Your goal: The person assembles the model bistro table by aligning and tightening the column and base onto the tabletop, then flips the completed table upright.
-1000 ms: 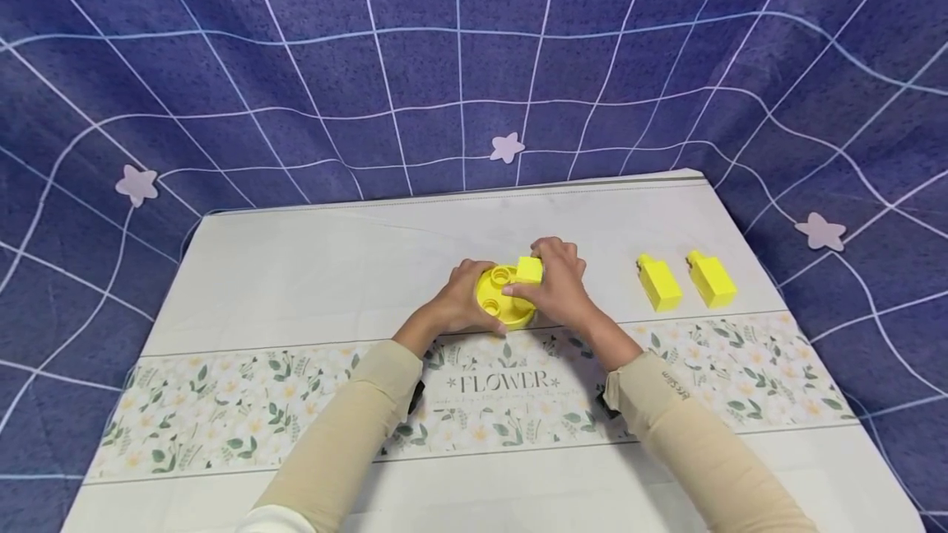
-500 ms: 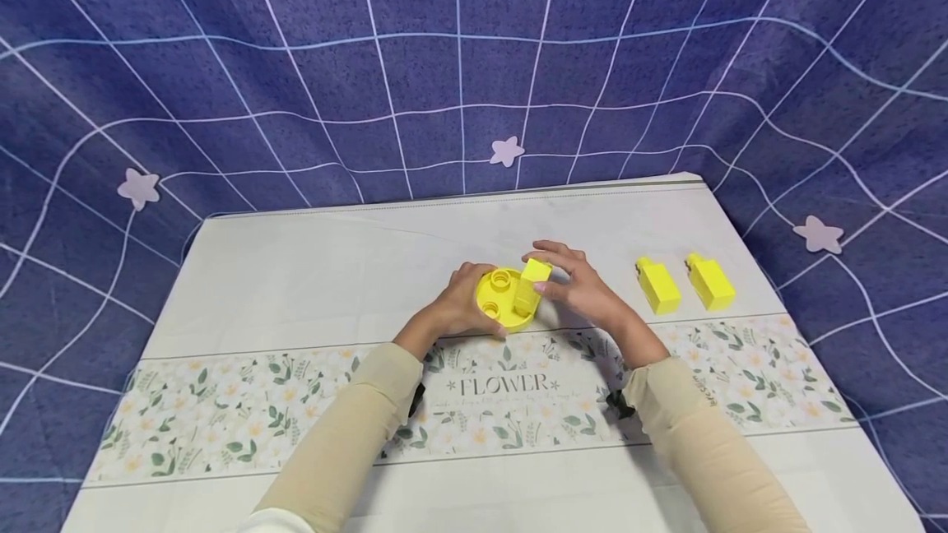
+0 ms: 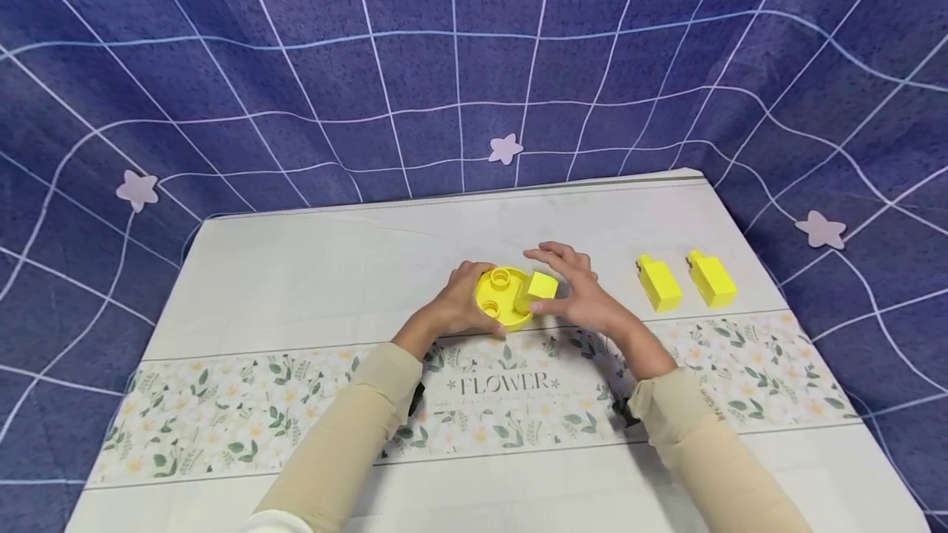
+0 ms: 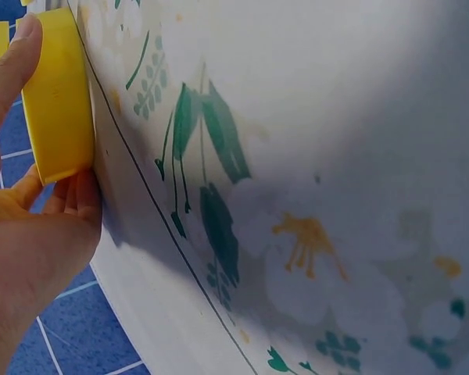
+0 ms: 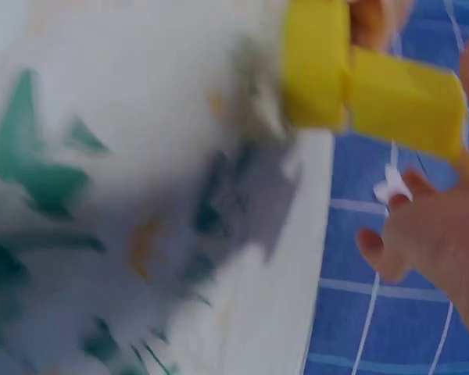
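Observation:
A round, shallow yellow base (image 3: 506, 321) with raised ring sockets is gripped at its left rim by my left hand (image 3: 461, 300). In the left wrist view, the thumb lies over the side of the base (image 4: 59, 101) and the other fingers are behind it. A yellow rectangular block (image 3: 539, 289) stands on the right part of the base, its outer end leaning right. My right hand (image 3: 585, 294) is spread beside this block, thumb against its end and the long fingers held off behind it. In the right wrist view, the block (image 5: 406, 101) meets the base end-on.
Two more yellow blocks (image 3: 659, 286) (image 3: 713, 282), each with a narrow threaded-looking end, lie on the right of the table. A white cloth with a flower band (image 3: 296, 401) covers the table. A blue grid curtain (image 3: 415, 72) hangs behind.
My right hand has loosened from the block and drawn back to the right, its fingers spreading. The block has turned and leans further right. The left hand keeps its grip on the base.

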Available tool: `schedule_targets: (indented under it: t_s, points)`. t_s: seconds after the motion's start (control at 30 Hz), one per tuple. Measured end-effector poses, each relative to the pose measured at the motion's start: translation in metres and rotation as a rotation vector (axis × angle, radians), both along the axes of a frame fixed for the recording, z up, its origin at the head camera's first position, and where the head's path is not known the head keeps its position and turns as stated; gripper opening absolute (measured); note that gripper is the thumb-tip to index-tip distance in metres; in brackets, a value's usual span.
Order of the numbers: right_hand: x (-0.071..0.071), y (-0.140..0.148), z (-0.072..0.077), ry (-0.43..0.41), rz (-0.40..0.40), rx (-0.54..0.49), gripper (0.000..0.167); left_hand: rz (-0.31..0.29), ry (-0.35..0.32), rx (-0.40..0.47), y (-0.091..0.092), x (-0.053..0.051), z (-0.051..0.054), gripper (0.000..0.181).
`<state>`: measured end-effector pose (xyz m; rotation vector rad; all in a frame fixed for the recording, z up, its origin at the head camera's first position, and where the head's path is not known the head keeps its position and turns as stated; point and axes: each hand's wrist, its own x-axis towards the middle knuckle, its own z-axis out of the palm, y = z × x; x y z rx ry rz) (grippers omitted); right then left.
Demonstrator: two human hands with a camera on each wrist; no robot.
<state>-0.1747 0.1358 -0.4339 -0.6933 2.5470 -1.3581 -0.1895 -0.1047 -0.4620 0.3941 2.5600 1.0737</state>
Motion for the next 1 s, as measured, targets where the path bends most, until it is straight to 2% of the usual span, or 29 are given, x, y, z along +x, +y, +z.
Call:
schedule_targets:
  t_s: [0.07,0.13,0.2,0.27,0.37,0.43,0.53,0.63,0.7,0.77,0.87,0.93,1.0]
  points:
    - [-0.002,0.007,0.004,-0.021,0.056,-0.021,0.062,0.006,0.0,0.001,-0.001,0.0,0.001,0.109]
    - [-0.003,0.009,0.006,-0.029,0.073,-0.035,0.054,0.008,0.001,0.003,-0.001,0.001,0.001,0.109]
    - [-0.004,0.005,0.004,-0.001,0.048,-0.03,0.047,0.006,0.0,0.005,-0.001,0.001,0.001,0.109]
    - [-0.002,-0.004,0.001,0.042,-0.01,-0.013,0.044,0.005,-0.002,0.001,-0.001,0.001,0.001,0.109]
    - [0.003,-0.02,-0.003,0.105,-0.079,0.039,0.049,0.003,-0.002,-0.006,-0.001,0.001,0.001,0.109]
    - [0.005,-0.026,-0.003,0.121,-0.084,0.057,0.052,-0.001,-0.004,-0.011,0.0,0.0,0.001,0.108]
    - [0.004,-0.022,0.001,0.11,-0.008,0.05,0.054,-0.005,-0.001,-0.015,0.0,0.0,0.001,0.109]
    - [0.0,-0.01,0.008,0.064,0.117,0.034,0.06,-0.003,0.003,-0.012,-0.001,0.0,0.001,0.109]
    - [-0.004,-0.003,0.011,0.034,0.186,0.038,0.058,0.0,0.003,-0.008,-0.001,0.0,0.001,0.11]
    - [-0.007,0.0,0.012,0.009,0.21,0.037,0.053,-0.004,0.004,-0.002,-0.001,0.0,0.001,0.11]
    - [-0.009,-0.006,0.008,0.018,0.147,0.033,0.044,-0.007,0.003,-0.004,-0.001,0.0,0.0,0.11]
    - [-0.009,-0.016,0.003,0.037,0.053,0.032,0.039,-0.006,0.001,-0.01,0.0,0.0,0.0,0.11]
    - [-0.009,-0.027,-0.003,0.069,-0.04,0.055,0.042,-0.003,-0.002,-0.019,0.001,0.0,0.0,0.11]
